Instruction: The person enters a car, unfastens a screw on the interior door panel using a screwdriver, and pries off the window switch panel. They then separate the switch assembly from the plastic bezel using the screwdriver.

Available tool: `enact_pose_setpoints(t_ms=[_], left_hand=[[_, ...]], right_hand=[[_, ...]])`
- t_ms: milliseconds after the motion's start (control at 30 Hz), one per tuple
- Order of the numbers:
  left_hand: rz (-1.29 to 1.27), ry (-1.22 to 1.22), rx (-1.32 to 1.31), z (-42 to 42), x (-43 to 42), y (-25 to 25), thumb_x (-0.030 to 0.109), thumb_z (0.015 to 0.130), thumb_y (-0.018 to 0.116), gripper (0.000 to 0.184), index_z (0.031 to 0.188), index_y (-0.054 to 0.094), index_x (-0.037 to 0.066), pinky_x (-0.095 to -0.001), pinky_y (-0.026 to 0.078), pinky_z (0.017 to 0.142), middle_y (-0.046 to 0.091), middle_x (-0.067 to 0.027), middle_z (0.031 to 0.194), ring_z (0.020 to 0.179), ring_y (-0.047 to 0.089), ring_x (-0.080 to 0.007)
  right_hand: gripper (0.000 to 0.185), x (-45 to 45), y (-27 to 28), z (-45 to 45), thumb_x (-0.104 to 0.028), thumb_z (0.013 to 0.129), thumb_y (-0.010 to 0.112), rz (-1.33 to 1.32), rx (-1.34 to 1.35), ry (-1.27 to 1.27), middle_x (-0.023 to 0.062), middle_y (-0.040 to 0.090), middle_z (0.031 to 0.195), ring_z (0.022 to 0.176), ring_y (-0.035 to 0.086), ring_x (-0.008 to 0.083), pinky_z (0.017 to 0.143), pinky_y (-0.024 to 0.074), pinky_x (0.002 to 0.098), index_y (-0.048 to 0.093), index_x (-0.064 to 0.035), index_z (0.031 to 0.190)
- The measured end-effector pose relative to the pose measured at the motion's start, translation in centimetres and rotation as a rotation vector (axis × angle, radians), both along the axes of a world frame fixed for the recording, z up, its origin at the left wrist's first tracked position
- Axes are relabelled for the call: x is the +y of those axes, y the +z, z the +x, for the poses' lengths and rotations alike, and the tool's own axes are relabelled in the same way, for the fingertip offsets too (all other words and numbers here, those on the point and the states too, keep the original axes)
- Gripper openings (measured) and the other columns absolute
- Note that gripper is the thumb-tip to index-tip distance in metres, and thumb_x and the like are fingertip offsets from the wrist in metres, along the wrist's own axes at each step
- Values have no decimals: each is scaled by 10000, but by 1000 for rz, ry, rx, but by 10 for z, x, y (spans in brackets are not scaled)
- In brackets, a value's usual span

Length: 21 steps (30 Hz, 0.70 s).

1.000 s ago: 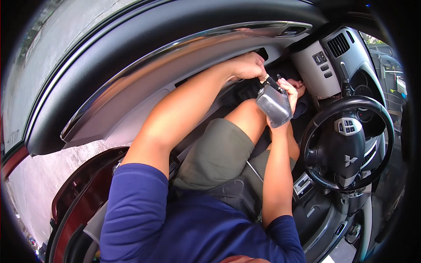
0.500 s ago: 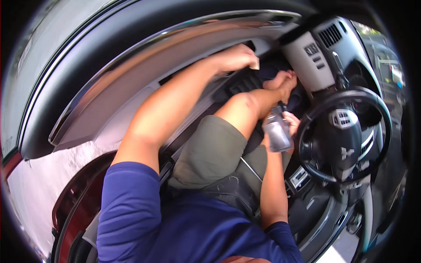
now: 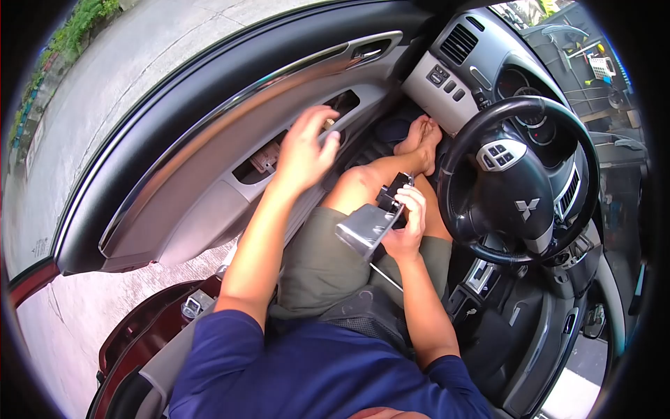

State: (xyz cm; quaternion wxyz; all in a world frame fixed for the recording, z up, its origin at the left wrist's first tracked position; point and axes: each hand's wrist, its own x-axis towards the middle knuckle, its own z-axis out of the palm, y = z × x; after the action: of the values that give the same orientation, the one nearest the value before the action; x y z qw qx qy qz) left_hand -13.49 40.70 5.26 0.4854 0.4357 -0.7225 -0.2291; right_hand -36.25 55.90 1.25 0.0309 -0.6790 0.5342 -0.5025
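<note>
My left hand [image 3: 307, 150] is raised beside the open car door, over its storage pocket [image 3: 244, 173]. Its fingers are loosely apart and nothing shows in them. In front of my lap, my right hand [image 3: 410, 227] grips a black device with a smoky clear plastic box-like part [image 3: 366, 229]. The clear part points toward my left thigh, and a black clamp-like end [image 3: 396, 190] sticks up by the fingers. I cannot make out exactly what kind of device it is. A few small items lie in the door pocket, partly behind my left hand.
The steering wheel [image 3: 520, 262] and dashboard stand to the right of my legs. On the left, the open door's grey panel [image 3: 188, 185] curves along the seat, with concrete ground [image 3: 167, 49] beyond. My bare feet [image 3: 421, 140] rest near the footwell.
My left hand has drawn back from the front of the door pocket, its fingers opening. My right hand has brought the device left and turned it. The view has shifted.
</note>
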Motion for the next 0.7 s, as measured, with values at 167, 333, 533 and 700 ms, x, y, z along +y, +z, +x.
enact_pose_setpoints(t_ms=[167, 333, 533, 700], left_hand=[[387, 166, 400, 44, 40, 6, 118, 1034, 703, 182, 1174, 723, 3, -271, 532, 915, 741, -52, 1063, 1021, 673, -100], [544, -193, 578, 54, 55, 30, 197, 1042, 702, 245, 1201, 709, 10, -295, 547, 946, 740, -77, 1131, 1028, 669, -110], [1033, -902, 180, 23, 88, 24, 257, 919, 824, 872, 1623, 387, -16, -342, 558, 989, 675, -187, 1340, 1117, 687, -182], [1206, -950, 772, 5, 110, -31, 119, 841, 821, 894, 1609, 370, 30, -377, 617, 936, 659, -192, 1375, 1164, 715, -280]], right_hand=[[622, 2, 23, 10, -13, 589, 689, -2, 118, 69, 124, 655, 1206, 1219, 616, 385, 1080, 450, 519, 719, -77, 1207], [690, 1, 61, 25, -38, 571, 676, 92, 254, 221, 100, 661, 1198, 1205, 619, 350, 1109, 417, 521, 750, -101, 1254], [709, 10, 65, 16, 14, 618, 671, 45, 332, 228, 112, 665, 1251, 1265, 597, 360, 1108, 430, 535, 697, -57, 1324], [648, 32, 68, -5, 29, 822, 725, 28, 186, 35, 231, 588, 1431, 1337, 576, 432, 1146, 456, 515, 555, 10, 1447]])
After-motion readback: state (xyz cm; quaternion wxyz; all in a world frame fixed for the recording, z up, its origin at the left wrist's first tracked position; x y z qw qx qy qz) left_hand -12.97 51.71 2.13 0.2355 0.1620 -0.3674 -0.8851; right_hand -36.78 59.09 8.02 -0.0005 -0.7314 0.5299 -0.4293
